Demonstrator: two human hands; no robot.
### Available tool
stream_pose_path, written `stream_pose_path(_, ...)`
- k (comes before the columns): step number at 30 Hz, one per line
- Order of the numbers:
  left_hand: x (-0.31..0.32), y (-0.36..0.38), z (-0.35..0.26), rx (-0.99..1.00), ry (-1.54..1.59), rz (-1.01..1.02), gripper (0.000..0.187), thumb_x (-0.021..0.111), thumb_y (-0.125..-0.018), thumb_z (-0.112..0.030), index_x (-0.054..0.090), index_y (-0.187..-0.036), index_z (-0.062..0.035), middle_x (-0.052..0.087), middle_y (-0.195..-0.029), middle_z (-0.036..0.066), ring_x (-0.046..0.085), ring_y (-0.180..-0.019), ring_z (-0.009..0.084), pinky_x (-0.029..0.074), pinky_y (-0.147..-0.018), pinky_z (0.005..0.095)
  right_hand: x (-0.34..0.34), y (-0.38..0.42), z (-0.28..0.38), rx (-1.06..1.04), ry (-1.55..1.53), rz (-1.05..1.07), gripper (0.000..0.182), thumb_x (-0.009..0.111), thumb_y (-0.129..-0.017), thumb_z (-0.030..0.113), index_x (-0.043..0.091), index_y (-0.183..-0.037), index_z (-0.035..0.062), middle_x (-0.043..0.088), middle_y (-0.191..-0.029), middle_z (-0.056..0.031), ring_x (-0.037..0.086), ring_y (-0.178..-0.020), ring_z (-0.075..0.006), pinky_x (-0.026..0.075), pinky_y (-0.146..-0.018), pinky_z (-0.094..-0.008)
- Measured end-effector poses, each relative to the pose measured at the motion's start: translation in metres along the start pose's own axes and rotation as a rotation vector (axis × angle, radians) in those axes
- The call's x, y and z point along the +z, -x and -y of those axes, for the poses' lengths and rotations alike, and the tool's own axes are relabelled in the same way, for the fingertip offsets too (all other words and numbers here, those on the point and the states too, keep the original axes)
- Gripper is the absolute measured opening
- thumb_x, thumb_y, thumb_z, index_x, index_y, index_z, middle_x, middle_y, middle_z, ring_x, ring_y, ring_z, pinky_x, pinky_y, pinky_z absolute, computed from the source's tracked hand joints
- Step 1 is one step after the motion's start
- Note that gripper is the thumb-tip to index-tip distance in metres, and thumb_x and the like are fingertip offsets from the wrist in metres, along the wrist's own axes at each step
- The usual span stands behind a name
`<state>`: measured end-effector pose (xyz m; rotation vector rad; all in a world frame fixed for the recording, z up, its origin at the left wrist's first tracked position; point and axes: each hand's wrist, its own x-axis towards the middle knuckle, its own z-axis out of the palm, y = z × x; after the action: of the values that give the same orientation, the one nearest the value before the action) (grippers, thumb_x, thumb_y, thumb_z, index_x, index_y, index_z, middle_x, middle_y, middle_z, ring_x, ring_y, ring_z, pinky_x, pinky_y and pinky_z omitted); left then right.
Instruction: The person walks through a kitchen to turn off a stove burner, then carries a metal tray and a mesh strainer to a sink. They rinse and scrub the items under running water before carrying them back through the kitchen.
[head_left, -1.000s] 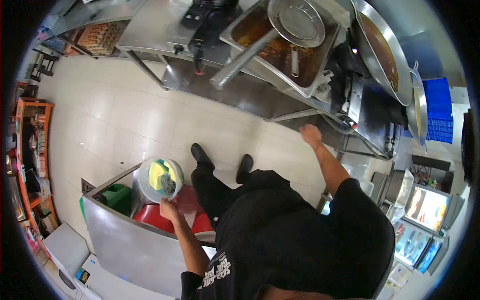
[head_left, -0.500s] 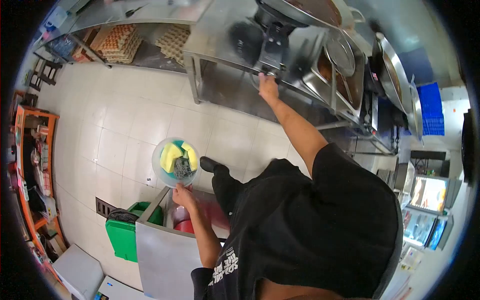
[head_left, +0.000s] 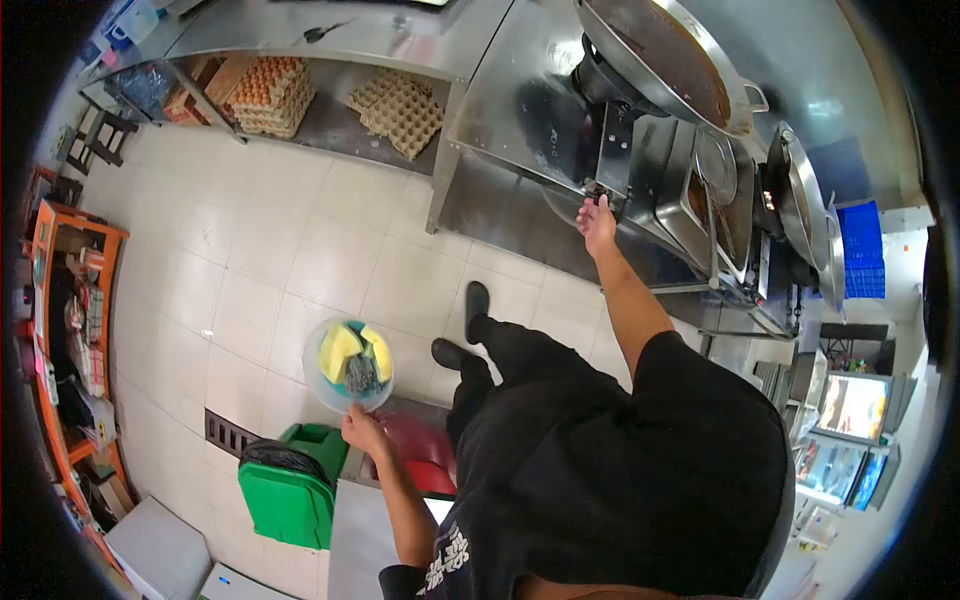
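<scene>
My left hand (head_left: 365, 430) pinches the near rim of a round translucent tub (head_left: 318, 388). In the tub sit yellow sponge pieces (head_left: 340, 348) and a grey steel-wool scrubber (head_left: 361, 375), above something green-blue. My right hand (head_left: 597, 228) reaches to the front of the steel stove counter, just below a black burner control knob (head_left: 598, 190). Its thumb and fingers are apart, and contact with the knob is hard to make out. Behind the knob, a large wok (head_left: 685, 60) with brown residue or liquid rests tilted on the burner.
Right of the burner lies a steel tray (head_left: 690, 215) with ladles; another wok (head_left: 795, 195) stands beyond. Egg trays (head_left: 270, 95) fill the lower shelf. A green bin (head_left: 290, 500) and red container (head_left: 428, 478) are near my left arm. An orange shelf (head_left: 50, 330) stands far left.
The view has shifted, so the stove and egg trays appear farther right. My right hand's fingers look looser beside the knob. My left hand keeps hold of the tub.
</scene>
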<state>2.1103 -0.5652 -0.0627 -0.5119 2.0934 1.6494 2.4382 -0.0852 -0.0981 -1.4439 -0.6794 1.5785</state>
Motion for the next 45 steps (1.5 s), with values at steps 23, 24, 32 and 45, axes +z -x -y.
stream_pose_path(23,0.100,-0.299,-0.215,0.037,-0.148,0.040,0.018,0.057,-0.080,-0.016,0.059,-0.084,0.0011,0.061,-0.077,0.010,0.057,-0.060,0.0152,0.047,-0.051,0.0246,0.057,-0.014,-0.005,-0.058,-0.551,-0.358,0.043,0.041,-0.093,0.049,0.058,-0.085,0.0099,0.054,-0.069,0.0017,0.046,-0.063,-0.0163,0.039,-0.060,-0.0295)
stream_pose_path(24,0.101,-0.316,-0.220,0.045,-0.143,0.044,0.018,0.057,-0.080,-0.015,0.059,-0.085,0.0014,0.061,-0.076,0.010,0.056,-0.059,0.0151,0.046,-0.051,0.0245,0.063,-0.013,-0.003,-0.058,-0.554,-0.397,0.043,0.041,-0.093,0.049,0.057,-0.085,0.0094,0.054,-0.068,0.0018,0.046,-0.061,-0.0164,0.039,-0.059,-0.0294)
stream_pose_path(32,0.115,-0.366,-0.274,0.016,-0.228,0.033,0.021,0.056,-0.080,-0.018,0.058,-0.084,0.0026,0.061,-0.077,0.010,0.057,-0.065,0.0165,0.046,-0.054,0.0252,0.074,-0.025,0.003,-0.033,-0.578,-0.507,0.051,0.029,-0.095,0.047,0.052,-0.068,0.0109,0.046,-0.049,0.0027,0.043,-0.050,-0.0135,0.037,-0.048,-0.0254)
stream_pose_path(45,0.104,-0.399,-0.291,0.008,-0.165,0.046,0.015,0.055,-0.075,-0.011,0.051,-0.069,0.0018,0.056,-0.068,0.008,0.049,-0.055,0.0131,0.038,-0.046,0.0234,0.060,-0.037,0.005,-0.014,-0.625,-0.644,0.045,0.029,-0.095,0.041,0.050,-0.068,0.0127,0.043,-0.048,0.0041,0.043,-0.052,-0.0157,0.039,-0.048,-0.0268)
